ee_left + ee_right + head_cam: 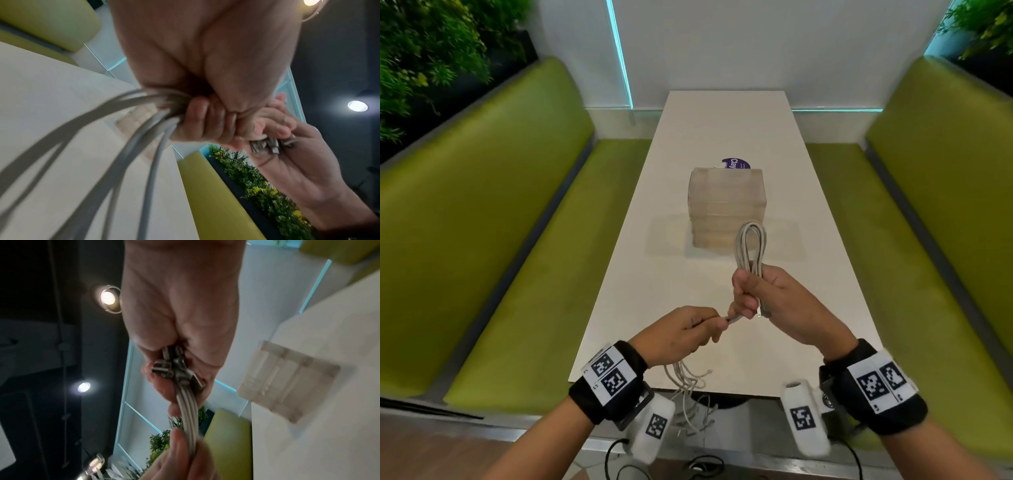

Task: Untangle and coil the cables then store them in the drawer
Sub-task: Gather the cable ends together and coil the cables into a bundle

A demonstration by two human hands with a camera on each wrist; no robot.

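Above table, grey cables (751, 246) looped upright

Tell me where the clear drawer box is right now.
In the head view the clear drawer box stands mid-table, just beyond the looped cables that the right hand grips.

Left hand (205, 65) in a tight grip on grey cables (148, 162) — connectors (blurred) (267, 146) beyond.
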